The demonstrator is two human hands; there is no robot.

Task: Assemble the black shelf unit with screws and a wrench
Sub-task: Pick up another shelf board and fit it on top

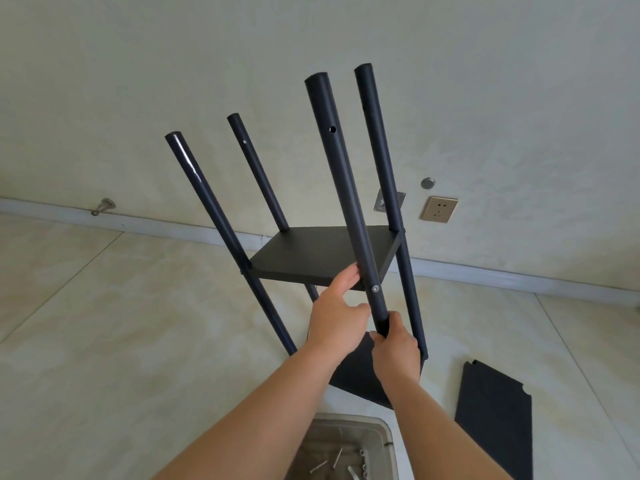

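Observation:
The black shelf unit (pixel 318 258) stands tilted on the floor, several round black poles rising past a fixed black shelf board. A silver screw head (pixel 375 288) sits in the nearest pole (pixel 341 188) at the board's corner. My left hand (pixel 337 311) holds the front edge of that board beside the pole, fingers on the edge. Lower on the same pole, my right hand (pixel 394 348) grips it with fingers curled round. A second board (pixel 360 375) lower in the unit is partly hidden by my arms. No wrench is visible.
A loose black shelf board (pixel 495 420) lies on the tiled floor at the right. A beige bin (pixel 384 434) with several screws in it sits at the bottom centre. The wall behind carries a socket (pixel 438 209), a metal plate and a doorstop (pixel 103 206).

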